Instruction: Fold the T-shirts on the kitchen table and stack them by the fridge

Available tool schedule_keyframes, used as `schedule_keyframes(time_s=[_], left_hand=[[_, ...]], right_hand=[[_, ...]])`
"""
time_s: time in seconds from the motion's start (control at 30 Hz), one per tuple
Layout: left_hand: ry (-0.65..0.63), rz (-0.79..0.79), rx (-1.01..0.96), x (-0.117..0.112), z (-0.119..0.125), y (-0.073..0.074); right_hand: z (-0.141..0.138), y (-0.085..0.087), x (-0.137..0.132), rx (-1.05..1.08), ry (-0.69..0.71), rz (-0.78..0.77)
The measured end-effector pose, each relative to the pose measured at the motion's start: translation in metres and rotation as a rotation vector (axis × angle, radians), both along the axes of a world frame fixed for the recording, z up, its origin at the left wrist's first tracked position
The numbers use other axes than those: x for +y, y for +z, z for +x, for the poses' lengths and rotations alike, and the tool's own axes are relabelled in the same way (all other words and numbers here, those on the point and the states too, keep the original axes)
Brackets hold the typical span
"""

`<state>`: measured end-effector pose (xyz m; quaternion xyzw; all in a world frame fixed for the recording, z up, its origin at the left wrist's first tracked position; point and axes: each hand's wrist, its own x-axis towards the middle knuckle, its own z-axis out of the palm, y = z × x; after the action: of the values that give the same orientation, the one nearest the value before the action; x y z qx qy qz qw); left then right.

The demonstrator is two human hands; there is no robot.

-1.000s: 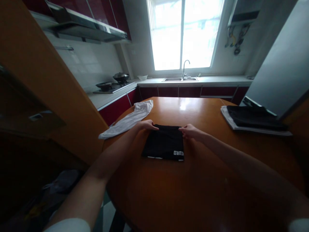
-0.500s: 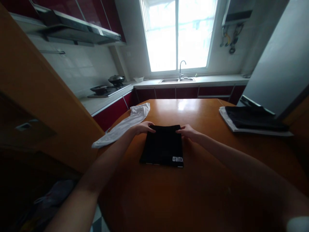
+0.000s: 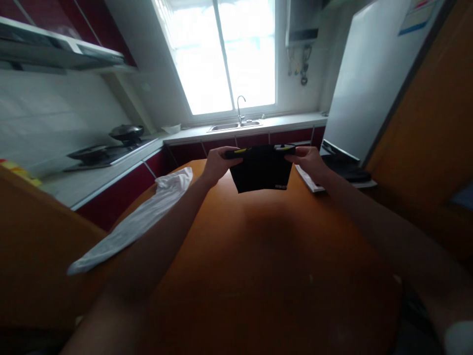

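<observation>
A folded black garment [image 3: 261, 168] with small white lettering at its lower right corner hangs above the wooden table [image 3: 236, 246]. My left hand [image 3: 219, 165] pinches its upper left corner between thumb and fingers. At the upper right corner my right hand [image 3: 309, 160] grips it the same way. Bits of yellow and white show along the garment's top edge. Its lower edge is off the tabletop, with a shadow beneath. To the left of my left hand lies a crumpled white cloth or bag [image 3: 148, 212]; which of these I cannot tell.
Beyond my right hand, a stack of folded dark and white clothes [image 3: 343, 170] lies at the table's right side. A counter with a sink [image 3: 236, 125] runs under the window. On the left stand a stove and a lidded pan [image 3: 126, 132]. A fridge [image 3: 362, 74] is at the right.
Both hands have lifted the black garment off the table and carried it up and forward. The view has turned to the right.
</observation>
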<state>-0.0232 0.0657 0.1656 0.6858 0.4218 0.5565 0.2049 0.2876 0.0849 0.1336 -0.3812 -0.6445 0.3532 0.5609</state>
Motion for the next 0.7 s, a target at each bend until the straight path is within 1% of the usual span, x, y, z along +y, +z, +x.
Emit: schedule_keyframes(time_s=[0.07, 0.13, 0.27, 0.37, 0.5, 0.6, 0.7], left_hand=[[-0.029, 0.079, -0.021, 0.016, 0.037, 0.002], [-0.066, 0.127, -0.041, 0.032, 0.075, 0.0], [-0.139, 0.129, -0.067, 0.059, 0.146, -0.004], [-0.174, 0.124, -0.084, 0.072, 0.191, -0.007], [-0.222, 0.115, -0.121, 0.083, 0.234, -0.01], [-0.25, 0.097, -0.17, 0.092, 0.256, -0.009], [-0.291, 0.05, -0.24, 0.11, 0.273, -0.006]], right_hand=[[0.034, 0.008, 0.007, -0.016, -0.089, 0.047], [0.068, 0.013, 0.013, -0.038, -0.157, 0.062], [0.132, 0.017, 0.027, -0.035, -0.252, 0.068], [0.169, 0.018, 0.037, -0.018, -0.323, 0.059], [0.205, 0.018, 0.049, -0.035, -0.411, 0.091], [0.228, 0.021, 0.06, -0.061, -0.476, 0.124], [0.246, 0.024, 0.076, -0.077, -0.532, 0.149]])
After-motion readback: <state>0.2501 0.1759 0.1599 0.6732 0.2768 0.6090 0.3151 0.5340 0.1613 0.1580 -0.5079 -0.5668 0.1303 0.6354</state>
